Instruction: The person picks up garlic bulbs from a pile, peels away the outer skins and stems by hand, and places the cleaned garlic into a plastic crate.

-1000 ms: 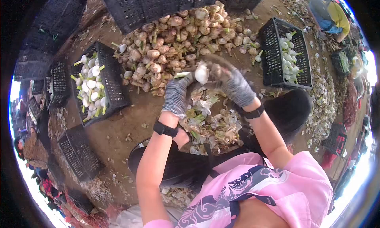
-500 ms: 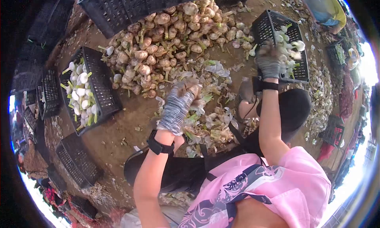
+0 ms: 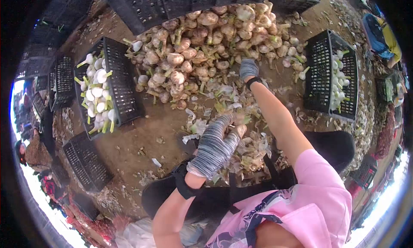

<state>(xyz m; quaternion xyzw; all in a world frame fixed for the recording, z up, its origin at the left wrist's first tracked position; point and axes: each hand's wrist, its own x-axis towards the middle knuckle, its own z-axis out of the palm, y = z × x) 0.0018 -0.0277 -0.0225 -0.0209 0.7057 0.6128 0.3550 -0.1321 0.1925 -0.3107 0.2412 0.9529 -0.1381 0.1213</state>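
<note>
My left hand (image 3: 217, 144), in a grey striped glove, is closed over the loose peelings (image 3: 249, 155); its fingertips are blurred and what they hold is hard to make out. My right hand (image 3: 249, 69), gloved too, reaches to the lower edge of the heap of unpeeled garlic (image 3: 180, 54), its fingers hidden behind the back of the hand. Peeled white garlic with green stems (image 3: 98, 93) fills a black crate on the left. More peeled garlic (image 3: 339, 82) lies in the black crate (image 3: 318, 76) on the right.
A large black crate (image 3: 150, 7) stands behind the heap. Another black crate (image 3: 87, 162) sits at the lower left. At the upper right part of a person (image 3: 380, 37) shows. My bent legs frame the peelings, and scraps litter the ground.
My right hand has left the right crate and moved left to the garlic heap. My left hand has come lower and nearer to my body. The view has shifted, so the crates appear further right.
</note>
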